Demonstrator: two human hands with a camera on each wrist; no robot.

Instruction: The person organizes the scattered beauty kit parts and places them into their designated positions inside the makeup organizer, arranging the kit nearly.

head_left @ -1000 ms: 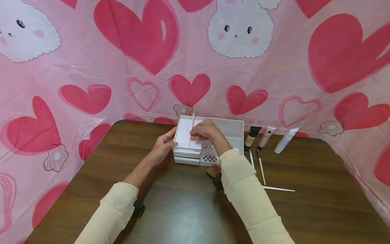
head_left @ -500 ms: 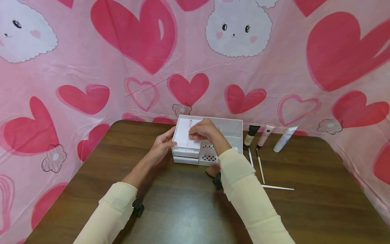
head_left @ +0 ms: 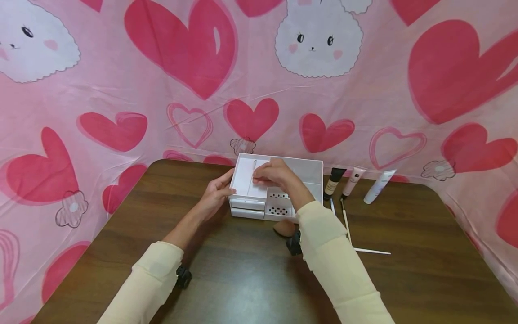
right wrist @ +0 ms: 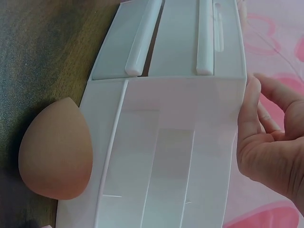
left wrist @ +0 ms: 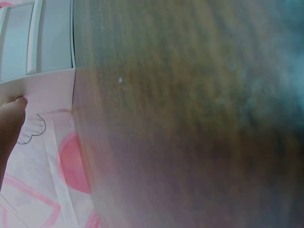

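A white desktop organizer (head_left: pixel 247 204) with two small drawers at its front left stands on the table. My left hand (head_left: pixel 216 191) rests along its left side, fingers lying straight and thumb at the front corner. In the left wrist view that thumb (left wrist: pixel 20 103) touches the side wall. My right hand (head_left: pixel 272 173) pinches a thin white divider (head_left: pixel 254 164) over the top left compartment; most of the divider is low in the compartment or behind my fingers. In the right wrist view, my right fingertips (right wrist: pixel 251 88) are at the organizer's top edge.
A brown makeup sponge (head_left: pixel 284 228) sits close before the organizer. To its right stand a black-capped tube (head_left: pixel 334 182), a pink tube (head_left: pixel 353 181) and a white tube (head_left: pixel 379 186). Thin brushes, one light-handled brush (head_left: pixel 346 220) among them, lie near my right sleeve. Patterned cloth hangs behind.
The divider, which stuck up above the organizer's rim, has gone down into the top left compartment. My right wrist and forearm have shifted slightly right; my left hand has stayed put.
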